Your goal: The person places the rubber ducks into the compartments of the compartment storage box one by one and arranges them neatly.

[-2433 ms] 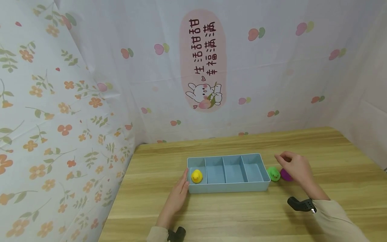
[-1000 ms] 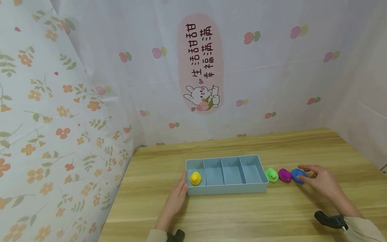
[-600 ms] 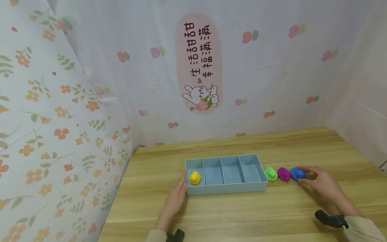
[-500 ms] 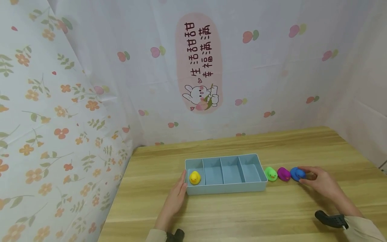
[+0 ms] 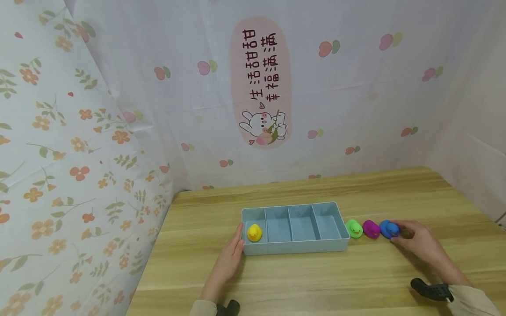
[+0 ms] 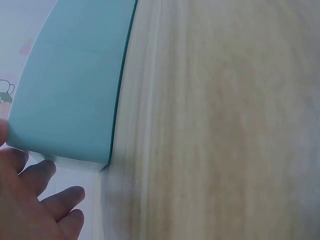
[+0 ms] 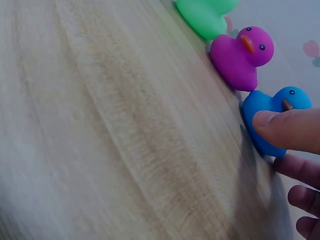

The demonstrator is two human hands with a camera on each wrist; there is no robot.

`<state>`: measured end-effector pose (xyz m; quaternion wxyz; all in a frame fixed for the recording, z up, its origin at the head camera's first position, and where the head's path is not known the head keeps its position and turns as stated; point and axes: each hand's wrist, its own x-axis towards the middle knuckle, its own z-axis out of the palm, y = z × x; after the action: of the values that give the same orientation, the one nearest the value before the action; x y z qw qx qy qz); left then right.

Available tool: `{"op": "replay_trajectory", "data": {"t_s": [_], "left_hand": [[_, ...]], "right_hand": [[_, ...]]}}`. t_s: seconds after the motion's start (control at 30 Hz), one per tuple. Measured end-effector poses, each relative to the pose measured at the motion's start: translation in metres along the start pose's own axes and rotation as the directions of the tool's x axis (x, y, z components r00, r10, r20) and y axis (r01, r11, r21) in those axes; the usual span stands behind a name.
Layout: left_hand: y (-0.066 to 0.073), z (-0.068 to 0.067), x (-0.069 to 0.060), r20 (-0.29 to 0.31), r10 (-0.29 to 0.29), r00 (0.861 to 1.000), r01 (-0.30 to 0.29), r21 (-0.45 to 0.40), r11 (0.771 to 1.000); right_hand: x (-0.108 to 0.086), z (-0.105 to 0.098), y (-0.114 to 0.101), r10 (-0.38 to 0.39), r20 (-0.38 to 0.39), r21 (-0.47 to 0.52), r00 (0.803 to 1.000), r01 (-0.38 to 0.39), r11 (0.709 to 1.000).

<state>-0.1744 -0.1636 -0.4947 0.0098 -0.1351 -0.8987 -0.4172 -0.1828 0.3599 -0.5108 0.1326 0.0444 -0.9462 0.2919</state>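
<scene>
A long light-blue tray [image 5: 295, 246] with several compartments stands on the table. A yellow rubber duck [image 5: 254, 233] sits in its leftmost compartment. My left hand [image 5: 228, 259] rests against the tray's left end with extended fingers; the left wrist view shows its fingertips at the tray's corner. To the right of the tray, a green rubber duck [image 5: 353, 228], a purple rubber duck [image 5: 371, 229] and a blue rubber duck [image 5: 388, 229] stand close together in a row. My right hand [image 5: 423, 245] pinches the blue duck, its thumb [image 7: 287, 129] on the duck's side.
Wood-patterned tabletop [image 5: 300, 281] stretches in front of the tray and behind it. A patterned white cloth [image 5: 189, 96] hangs at the table's back edge, and a flowered cloth [image 5: 79, 197] hangs along the left.
Over the frames my right hand has moved right, from above the green and purple ducks to the blue duck, and taken hold of it. My left hand has stayed at the tray.
</scene>
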Motion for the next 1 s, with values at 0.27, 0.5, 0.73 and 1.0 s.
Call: {"op": "replay_trajectory", "data": {"t_s": [0.27, 0.5, 0.73, 1.0], "left_hand": [[0.000, 0.000, 0.001, 0.007, -0.016, 1.000, 0.016, -0.005, 1.000], [0.000, 0.000, 0.001, 0.009, -0.023, 1.000, 0.023, -0.004, 1.000], [0.000, 0.000, 0.001, 0.003, -0.027, 1.000, 0.027, -0.007, 1.000], [0.000, 0.000, 0.001, 0.007, -0.025, 1.000, 0.025, -0.008, 1.000]], "right_hand": [[-0.002, 0.003, 0.001, 0.043, 0.005, 0.024, 0.999, -0.043, 0.999], [-0.004, 0.001, -0.001, 0.061, -0.004, 0.030, 0.998, -0.061, 0.998], [-0.002, -0.004, -0.005, 0.074, -0.007, 0.043, 0.997, -0.074, 0.996], [-0.001, -0.010, -0.008, 0.092, 0.013, 0.072, 0.996, -0.093, 0.993]]}}
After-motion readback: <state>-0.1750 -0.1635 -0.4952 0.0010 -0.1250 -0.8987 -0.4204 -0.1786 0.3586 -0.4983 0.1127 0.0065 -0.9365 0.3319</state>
